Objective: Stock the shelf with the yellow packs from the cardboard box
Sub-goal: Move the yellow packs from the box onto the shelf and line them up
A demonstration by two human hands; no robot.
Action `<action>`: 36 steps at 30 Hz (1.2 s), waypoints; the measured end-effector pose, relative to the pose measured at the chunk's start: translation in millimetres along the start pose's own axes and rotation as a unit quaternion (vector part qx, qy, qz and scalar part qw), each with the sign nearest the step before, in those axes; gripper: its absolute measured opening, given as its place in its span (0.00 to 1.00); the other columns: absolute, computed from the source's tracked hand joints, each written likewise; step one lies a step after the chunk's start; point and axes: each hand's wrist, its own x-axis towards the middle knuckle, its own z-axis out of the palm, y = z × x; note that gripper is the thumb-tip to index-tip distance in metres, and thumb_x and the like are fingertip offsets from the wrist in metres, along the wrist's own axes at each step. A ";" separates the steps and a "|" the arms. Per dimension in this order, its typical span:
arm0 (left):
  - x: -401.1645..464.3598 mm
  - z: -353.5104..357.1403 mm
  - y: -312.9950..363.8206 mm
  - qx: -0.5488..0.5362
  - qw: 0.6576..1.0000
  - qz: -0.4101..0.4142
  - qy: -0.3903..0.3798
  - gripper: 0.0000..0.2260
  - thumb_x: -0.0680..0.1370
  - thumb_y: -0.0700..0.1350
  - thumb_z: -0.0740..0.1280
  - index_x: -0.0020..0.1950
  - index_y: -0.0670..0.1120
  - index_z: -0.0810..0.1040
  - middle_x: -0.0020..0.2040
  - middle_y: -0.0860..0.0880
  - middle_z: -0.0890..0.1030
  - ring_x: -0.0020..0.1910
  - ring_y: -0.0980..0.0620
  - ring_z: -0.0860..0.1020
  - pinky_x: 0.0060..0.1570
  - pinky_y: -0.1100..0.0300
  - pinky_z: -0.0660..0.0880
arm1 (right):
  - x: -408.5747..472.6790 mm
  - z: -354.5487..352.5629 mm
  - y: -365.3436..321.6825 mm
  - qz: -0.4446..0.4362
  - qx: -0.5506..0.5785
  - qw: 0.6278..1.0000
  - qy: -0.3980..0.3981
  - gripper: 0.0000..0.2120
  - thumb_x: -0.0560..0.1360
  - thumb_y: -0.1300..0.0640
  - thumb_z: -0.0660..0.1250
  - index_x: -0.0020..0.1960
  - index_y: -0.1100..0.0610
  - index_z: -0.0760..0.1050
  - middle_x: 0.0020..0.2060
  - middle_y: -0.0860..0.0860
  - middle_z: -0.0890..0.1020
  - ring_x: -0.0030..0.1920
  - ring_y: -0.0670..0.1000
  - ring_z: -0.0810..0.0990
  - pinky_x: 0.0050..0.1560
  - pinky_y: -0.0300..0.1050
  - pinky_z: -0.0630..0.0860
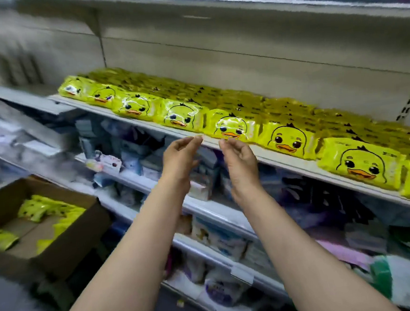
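While both hands hang just in front of the shelf (148, 129) edge, neither holds anything — left hand (178, 158) has fingers loosely curled with tips near the lip, right hand (239, 156) the same, tips just below a front pack (230, 127). Both are empty and relaxed.

Packs (286, 140) already fill the shelf in a long front row, duck faces out, more rows behind reaching toward the back panel. The box (65, 236) sits low on the left, well apart from the hands, flaps open; a few packs (34, 211) are left inside, lying loose. View is motion-blurred at the left, so a count in the box is not possible.

Judged step: between placements, or tidying the front row, then back to the box. To do it well — take packs from the box with faces oriented the same way, so no turning is needed at the shelf. The lower row looks full, so new packs likely go on top or at any gap at the back. The film looks slick, so stacked packs may slide; seat each one flat, squared to its neighbour, front edge flush with the row, not overhanging the lip. Lower shelves (218, 212) hold mixed goods — keep forearms clear of them when reaching down.
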 end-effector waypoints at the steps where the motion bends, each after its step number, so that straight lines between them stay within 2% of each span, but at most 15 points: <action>1: 3.5 -22.1 2.9 0.001 1.000 0.001 0.017 0.10 0.77 0.47 0.71 0.56 0.46 0.78 0.46 0.51 0.79 0.44 0.56 0.76 0.40 0.62 0.73 | -4.6 20.2 9.7 0.009 0.004 1.000 -0.015 0.17 0.76 0.55 0.72 0.62 0.59 0.75 0.58 0.56 0.81 0.58 0.50 0.80 0.62 0.45 0.75; 3: 10.1 -66.7 8.6 0.004 0.999 0.004 0.051 0.10 0.77 0.47 0.71 0.55 0.46 0.77 0.47 0.50 0.78 0.46 0.55 0.76 0.41 0.62 0.74 | -15.9 60.3 29.0 0.026 0.009 0.999 -0.044 0.17 0.76 0.56 0.72 0.62 0.60 0.75 0.55 0.55 0.81 0.53 0.48 0.79 0.58 0.44 0.75; 5: 14.7 -109.4 13.6 0.008 0.996 0.004 0.086 0.10 0.77 0.47 0.71 0.55 0.46 0.77 0.48 0.50 0.78 0.44 0.56 0.76 0.43 0.60 0.73 | -29.1 96.9 44.3 0.044 0.000 0.996 -0.072 0.18 0.77 0.56 0.71 0.63 0.61 0.74 0.56 0.54 0.80 0.53 0.47 0.78 0.56 0.40 0.74; 8: 17.1 -168.9 20.4 0.011 0.992 0.006 0.125 0.09 0.76 0.47 0.72 0.53 0.46 0.78 0.48 0.47 0.78 0.43 0.54 0.75 0.38 0.62 0.72 | -49.0 147.5 66.6 0.073 -0.008 0.990 -0.122 0.17 0.77 0.55 0.71 0.63 0.60 0.74 0.54 0.52 0.79 0.53 0.46 0.78 0.51 0.34 0.74; 10: 18.4 -204.5 22.2 0.001 0.986 0.010 0.169 0.07 0.76 0.45 0.72 0.50 0.46 0.78 0.44 0.47 0.78 0.38 0.55 0.75 0.33 0.64 0.72 | -60.3 178.2 81.9 0.091 -0.007 0.985 -0.148 0.17 0.77 0.56 0.71 0.63 0.61 0.74 0.53 0.52 0.79 0.49 0.45 0.77 0.52 0.35 0.74; 12: 18.9 -236.3 23.5 -0.003 0.976 0.012 0.218 0.06 0.76 0.44 0.72 0.49 0.46 0.77 0.40 0.50 0.77 0.34 0.58 0.73 0.30 0.66 0.71 | -69.1 207.3 99.1 0.106 -0.009 0.979 -0.174 0.17 0.77 0.57 0.70 0.64 0.62 0.74 0.53 0.52 0.79 0.46 0.42 0.77 0.49 0.31 0.73; 15: 23.3 -282.6 19.9 0.001 0.962 0.012 0.274 0.05 0.76 0.45 0.72 0.47 0.48 0.77 0.41 0.51 0.77 0.38 0.57 0.74 0.40 0.61 0.72 | -76.8 247.9 129.2 0.127 -0.007 0.969 -0.211 0.17 0.77 0.57 0.71 0.63 0.62 0.75 0.54 0.51 0.81 0.44 0.38 0.78 0.45 0.27 0.74; 18: 34.2 -331.4 18.4 0.005 0.946 -0.004 0.323 0.07 0.76 0.46 0.72 0.51 0.47 0.78 0.44 0.50 0.79 0.44 0.55 0.76 0.46 0.58 0.75 | -80.6 292.4 157.9 0.156 -0.008 0.955 -0.251 0.18 0.76 0.56 0.72 0.63 0.61 0.75 0.56 0.52 0.81 0.50 0.42 0.79 0.52 0.35 0.73; 20: 49.0 -366.2 17.6 0.010 0.938 -0.010 0.348 0.07 0.75 0.47 0.73 0.51 0.48 0.79 0.47 0.49 0.80 0.47 0.53 0.77 0.46 0.57 0.76 | -79.2 325.3 178.3 0.173 -0.004 0.947 -0.270 0.17 0.76 0.56 0.72 0.63 0.60 0.75 0.55 0.52 0.81 0.50 0.44 0.78 0.54 0.38 0.74; 22: 69.8 -400.4 15.3 0.009 0.931 -0.014 0.366 0.09 0.75 0.48 0.73 0.53 0.48 0.79 0.49 0.48 0.80 0.46 0.53 0.76 0.42 0.60 0.75 | -72.7 358.8 201.7 0.180 -0.009 0.943 -0.280 0.16 0.76 0.56 0.72 0.61 0.59 0.75 0.53 0.51 0.81 0.49 0.43 0.79 0.52 0.35 0.74; 24: 95.0 -432.7 10.6 0.014 0.925 -0.022 0.380 0.12 0.75 0.49 0.73 0.55 0.47 0.79 0.51 0.47 0.81 0.46 0.53 0.77 0.45 0.59 0.76 | -61.9 391.7 227.0 0.189 -0.020 0.938 -0.292 0.15 0.76 0.55 0.72 0.61 0.57 0.75 0.51 0.49 0.81 0.48 0.42 0.78 0.47 0.31 0.73; 26: 123.1 -461.0 8.4 0.025 0.921 -0.036 0.388 0.14 0.75 0.49 0.73 0.58 0.45 0.78 0.52 0.49 0.82 0.50 0.55 0.78 0.52 0.55 0.77 | -48.0 425.7 254.6 0.205 -0.033 0.932 -0.295 0.16 0.76 0.53 0.72 0.61 0.56 0.76 0.54 0.50 0.81 0.52 0.45 0.79 0.50 0.34 0.73; 28: 152.0 -486.7 3.7 0.035 0.918 -0.059 0.391 0.14 0.76 0.50 0.72 0.59 0.46 0.78 0.53 0.50 0.81 0.52 0.55 0.78 0.53 0.55 0.76 | -35.2 457.5 283.3 0.229 -0.051 0.927 -0.292 0.16 0.76 0.53 0.73 0.61 0.56 0.76 0.56 0.53 0.81 0.55 0.48 0.80 0.52 0.38 0.74; 33: 210.9 -538.8 -13.6 0.046 0.908 -0.133 0.394 0.09 0.76 0.50 0.72 0.53 0.48 0.78 0.52 0.49 0.79 0.53 0.52 0.77 0.57 0.52 0.75 | -12.4 512.3 344.8 0.302 -0.105 0.907 -0.273 0.15 0.76 0.54 0.72 0.61 0.57 0.75 0.56 0.54 0.81 0.49 0.46 0.78 0.38 0.28 0.71; 36: 239.7 -566.0 -22.2 0.043 0.905 -0.154 0.394 0.12 0.77 0.49 0.71 0.57 0.45 0.77 0.50 0.49 0.78 0.49 0.53 0.75 0.52 0.55 0.74 | -2.7 540.7 375.8 0.328 -0.135 0.895 -0.271 0.17 0.77 0.53 0.72 0.63 0.58 0.75 0.55 0.52 0.81 0.50 0.46 0.78 0.37 0.27 0.71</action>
